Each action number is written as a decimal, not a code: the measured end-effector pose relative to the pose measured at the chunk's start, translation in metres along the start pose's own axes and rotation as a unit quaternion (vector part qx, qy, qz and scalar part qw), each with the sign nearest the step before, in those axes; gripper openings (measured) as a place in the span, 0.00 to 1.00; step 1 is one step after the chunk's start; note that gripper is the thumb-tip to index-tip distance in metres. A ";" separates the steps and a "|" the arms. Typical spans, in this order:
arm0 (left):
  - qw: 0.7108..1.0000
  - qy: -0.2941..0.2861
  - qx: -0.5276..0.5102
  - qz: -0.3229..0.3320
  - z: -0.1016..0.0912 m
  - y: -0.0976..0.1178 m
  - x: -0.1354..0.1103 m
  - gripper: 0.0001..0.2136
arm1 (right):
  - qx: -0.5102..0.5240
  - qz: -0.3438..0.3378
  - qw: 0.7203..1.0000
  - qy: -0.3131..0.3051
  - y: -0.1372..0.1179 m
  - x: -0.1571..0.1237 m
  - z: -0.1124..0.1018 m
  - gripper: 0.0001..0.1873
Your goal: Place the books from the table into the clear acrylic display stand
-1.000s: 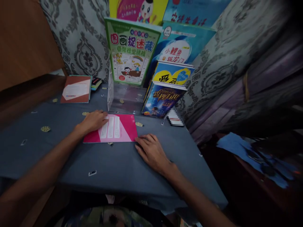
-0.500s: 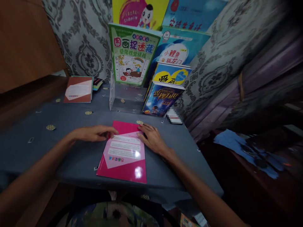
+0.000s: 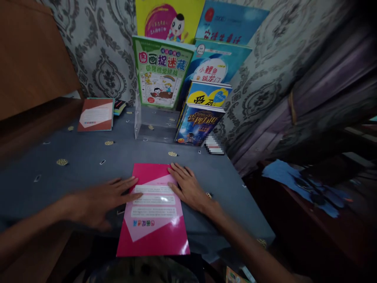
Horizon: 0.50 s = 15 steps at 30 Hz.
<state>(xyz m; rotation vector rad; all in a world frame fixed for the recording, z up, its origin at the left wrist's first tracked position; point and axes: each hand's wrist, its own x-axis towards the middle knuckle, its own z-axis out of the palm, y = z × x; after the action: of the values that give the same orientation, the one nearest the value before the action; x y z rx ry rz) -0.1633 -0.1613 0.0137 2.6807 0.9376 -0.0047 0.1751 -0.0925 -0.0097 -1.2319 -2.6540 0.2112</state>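
Note:
A pink book (image 3: 155, 249) lies flat with its back cover up, printed upside down to me. Its lower end reaches the table's front edge, apparently past it. My left hand (image 3: 94, 200) is at the book's left side, fingers stretched out and apart, with fingertips over the cover's left edge; it is a little blurred. My right hand (image 3: 188, 186) rests on the upper right edge of the book, fingers extended with the thumb on the cover. Neither hand is wrapped around the book.
A clear acrylic rack (image 3: 154, 133) holds several books, including a green-bordered picture book (image 3: 160, 74) and a dark blue book (image 3: 198, 125). A brown-red book (image 3: 96, 114) lies at the back left. A blurred-out white object (image 3: 214, 144) sits right of the rack. Blue cloth (image 3: 290, 179) lies at the right.
The pink book has slid toward me, to the table's front edge. My left hand has come nearer with fingers straightened and spread. My right hand has moved slightly nearer with the book.

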 end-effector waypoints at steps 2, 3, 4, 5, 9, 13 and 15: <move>1.000 0.003 0.010 -0.008 0.011 0.011 -0.006 0.56 | -0.006 -0.006 1.000 0.008 -0.006 -0.010 0.001 0.28; 1.000 0.004 0.022 -0.022 0.017 0.016 -0.007 0.57 | -0.007 -0.012 1.000 0.014 -0.008 -0.015 0.002 0.27; 0.999 0.005 0.039 -0.038 0.023 0.021 -0.006 0.57 | -0.007 -0.021 1.000 0.021 -0.009 -0.021 0.003 0.26; 0.997 0.010 0.057 -0.052 0.029 0.026 -0.005 0.56 | -0.005 -0.035 0.999 0.026 -0.009 -0.027 0.004 0.25; 0.991 0.058 0.105 -0.059 0.038 0.035 0.001 0.46 | 0.021 -0.120 0.991 0.048 -0.003 -0.060 0.001 0.29; 0.991 0.110 0.067 -0.036 0.022 0.023 0.000 0.35 | 0.083 -0.141 0.982 0.092 0.001 -0.087 -0.013 0.35; 0.990 0.133 0.025 -0.038 0.010 0.014 0.002 0.29 | 0.113 -0.126 0.980 0.104 0.000 -0.090 -0.020 0.35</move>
<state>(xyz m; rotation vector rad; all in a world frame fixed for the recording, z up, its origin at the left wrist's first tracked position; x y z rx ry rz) -0.1522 -0.1732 0.0077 2.7363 1.1299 0.3231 0.2363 -0.1604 -0.0021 -0.7936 -2.4899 0.3133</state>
